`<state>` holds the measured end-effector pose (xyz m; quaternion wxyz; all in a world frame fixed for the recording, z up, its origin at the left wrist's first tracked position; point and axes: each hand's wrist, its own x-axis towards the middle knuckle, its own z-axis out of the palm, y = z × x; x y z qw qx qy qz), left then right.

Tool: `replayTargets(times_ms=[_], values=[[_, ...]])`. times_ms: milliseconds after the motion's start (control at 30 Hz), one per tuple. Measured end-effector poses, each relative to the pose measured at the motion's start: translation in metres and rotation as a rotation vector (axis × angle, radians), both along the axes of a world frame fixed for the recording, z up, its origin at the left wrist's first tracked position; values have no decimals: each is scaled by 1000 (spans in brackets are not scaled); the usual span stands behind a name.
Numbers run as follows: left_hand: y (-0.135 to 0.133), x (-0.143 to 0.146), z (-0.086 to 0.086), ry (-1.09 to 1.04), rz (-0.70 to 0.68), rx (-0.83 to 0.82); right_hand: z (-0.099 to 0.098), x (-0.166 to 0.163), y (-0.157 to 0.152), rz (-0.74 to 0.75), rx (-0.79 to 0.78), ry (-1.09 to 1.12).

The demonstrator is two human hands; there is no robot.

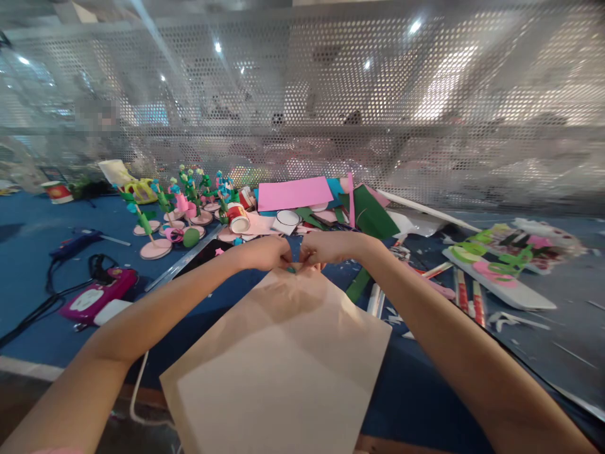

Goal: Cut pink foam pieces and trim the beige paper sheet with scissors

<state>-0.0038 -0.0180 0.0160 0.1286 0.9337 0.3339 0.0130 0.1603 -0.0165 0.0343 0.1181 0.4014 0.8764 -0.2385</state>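
Observation:
A large cream paper sheet [278, 353] stretches from the front of the blue table toward me, its far end puckered into creases. My left hand [269, 252] pinches that creased end from the left, fingers curled inward. Close beside it, my right hand [326, 248] pinches the same end from the right. Between the two hands a small green piece [292, 270] shows at the paper's edge; its kind cannot be made out. The fingertips are partly hidden by the hands.
Behind my hands lie pink foam sheet [295, 193], green sheet [375, 214] and a paper cup [237, 216]. Several small craft flowers on round bases [155, 248] stand left, near a magenta power strip [101, 296] and glue gun [75, 244]. A perforated metal screen [302, 94] rises behind.

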Motion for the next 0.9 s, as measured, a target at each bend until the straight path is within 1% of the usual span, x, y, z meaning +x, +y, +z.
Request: replayTargets(times_ms=[67, 133, 233, 333, 467, 533, 600, 767, 900], values=[[-1, 0, -1, 16, -9, 38, -1, -1, -1, -17, -5, -14], [-4, 2, 0, 37, 7, 63, -1, -1, 0, -3, 10, -20], [-10, 5, 6, 57, 83, 87, 0, -3, -2, 56, 110, -26], [-17, 8, 10, 57, 178, 115, 4, -6, -6, 70, 231, -43], [-19, 8, 11, 16, 238, 159, 8, -11, -12, -39, 355, -80], [-17, 7, 9, -2, 250, 179, 7, -12, -12, -96, 407, -86], [-15, 7, 8, -2, 262, 176, 4, -11, -10, -122, 439, -85], [-9, 8, 7, 27, 286, 134, -3, -8, -3, -106, 439, -54], [-5, 8, 4, 30, 207, 134, -5, -6, -1, -93, 459, -60]])
